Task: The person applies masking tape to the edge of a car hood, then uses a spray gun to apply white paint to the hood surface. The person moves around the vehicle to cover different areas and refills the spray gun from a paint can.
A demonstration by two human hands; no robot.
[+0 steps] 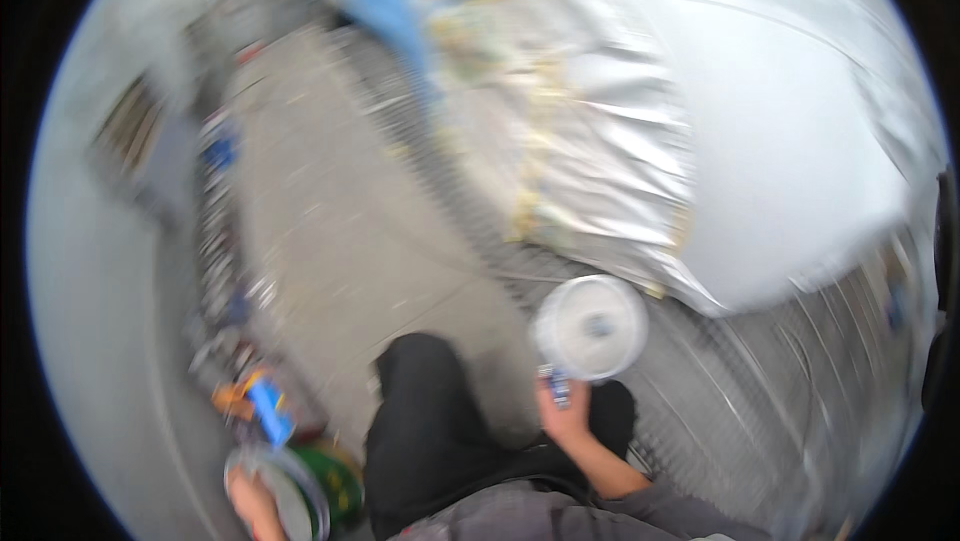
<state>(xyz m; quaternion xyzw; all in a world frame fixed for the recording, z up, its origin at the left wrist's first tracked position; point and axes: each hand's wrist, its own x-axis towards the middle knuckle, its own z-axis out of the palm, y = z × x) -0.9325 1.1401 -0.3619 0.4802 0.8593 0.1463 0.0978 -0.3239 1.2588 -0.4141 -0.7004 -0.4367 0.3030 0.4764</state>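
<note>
In my right hand point(568, 419) is what looks like a spray gun point(556, 388), my fingers closed round its handle. Its round white cup point(588, 316) faces up, with a grey spot at the middle of the top. Low on the left, my left hand point(253, 503) grips the pale rim of a round green can point(342, 476). The fingers overlap the pale top, and the picture cuts off the hand's lower part. Motion smears both hands, so fine finger detail is lost.
A large white panel point(790, 161) with wrinkled silvery covering point(600, 141) and yellow tape stands ahead and right. Grated floor point(720, 411) runs beneath it. Bare grey floor point(350, 191) stretches ahead. Blue and orange items point(268, 409) lie among clutter along the left wall.
</note>
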